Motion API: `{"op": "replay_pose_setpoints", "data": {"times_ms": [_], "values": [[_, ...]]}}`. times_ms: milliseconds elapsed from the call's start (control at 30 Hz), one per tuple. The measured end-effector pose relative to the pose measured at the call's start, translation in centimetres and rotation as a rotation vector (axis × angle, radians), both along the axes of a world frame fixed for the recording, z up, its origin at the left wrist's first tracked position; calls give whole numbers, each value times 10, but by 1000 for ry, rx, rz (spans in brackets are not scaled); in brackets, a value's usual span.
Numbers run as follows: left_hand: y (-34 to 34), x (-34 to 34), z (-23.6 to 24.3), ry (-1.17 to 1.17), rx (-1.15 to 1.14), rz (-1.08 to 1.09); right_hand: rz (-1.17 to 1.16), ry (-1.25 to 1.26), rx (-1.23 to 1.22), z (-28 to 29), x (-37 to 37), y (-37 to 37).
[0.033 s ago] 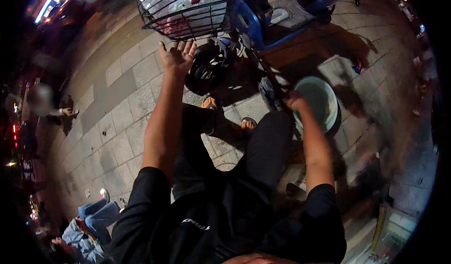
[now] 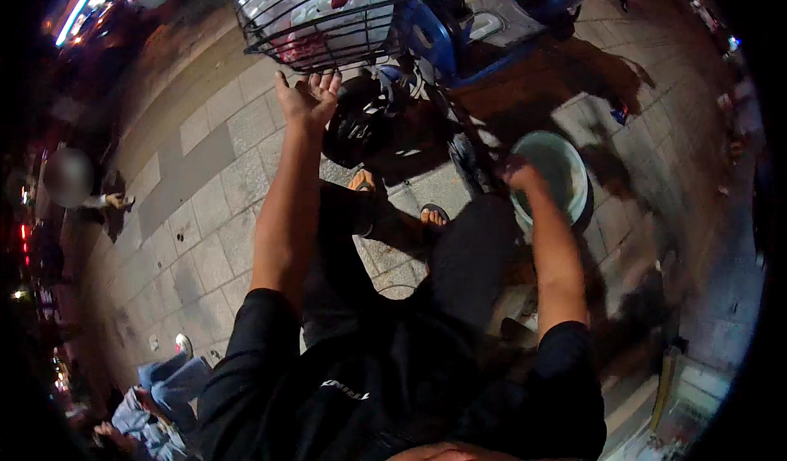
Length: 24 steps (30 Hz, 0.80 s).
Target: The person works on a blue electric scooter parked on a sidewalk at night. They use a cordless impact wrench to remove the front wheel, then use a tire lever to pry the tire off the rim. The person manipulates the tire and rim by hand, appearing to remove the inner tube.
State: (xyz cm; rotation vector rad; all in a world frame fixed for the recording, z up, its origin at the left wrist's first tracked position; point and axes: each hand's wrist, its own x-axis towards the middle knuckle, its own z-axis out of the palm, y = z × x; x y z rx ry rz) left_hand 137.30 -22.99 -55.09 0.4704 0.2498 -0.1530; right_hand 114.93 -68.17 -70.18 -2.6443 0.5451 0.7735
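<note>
My left hand point(image 2: 308, 100) is raised with its palm up, thumb and fingers apart, just under the black wire basket point(image 2: 316, 33) of a blue scooter point(image 2: 430, 38). Its fingertips reach the basket's lower edge; whether they bear on it I cannot tell. White plastic bags point(image 2: 348, 10) with red marks fill the basket. My right hand point(image 2: 520, 174) is blurred and dark at the left rim of a pale green bucket point(image 2: 583, 184); its fingers cannot be made out. Close by that hand stands a long dark part point(image 2: 464, 162) that I cannot identify.
The scooter's front wheel point(image 2: 354, 125) stands ahead of my sandalled feet point(image 2: 433, 215) on grey paving point(image 2: 213, 248). A person in jeans point(image 2: 176, 387) sits at the lower left, and another person's hand point(image 2: 119, 202) shows farther left. A framed box point(image 2: 689, 395) stands at the lower right.
</note>
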Motion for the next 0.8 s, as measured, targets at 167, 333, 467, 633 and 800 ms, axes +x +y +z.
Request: {"op": "replay_pose_setpoints", "data": {"times_ms": [167, 333, 467, 633, 800], "values": [[-33, 73, -19, -233, -127, -13, -164, 91, -79, 55, 27, -10], [-57, 104, -30, -212, -217, 6, 19, 171, 12, -35, 19, -6], [-56, 113, -31, -194, -240, 39, -35, -84, -110, -134, -31, 1], [-50, 116, -26, -178, -243, 51, -325, -12, -124, -180, -29, 28], [-54, 118, -39, -146, -244, 40, -463, 8, -143, -160, -33, 24]]}}
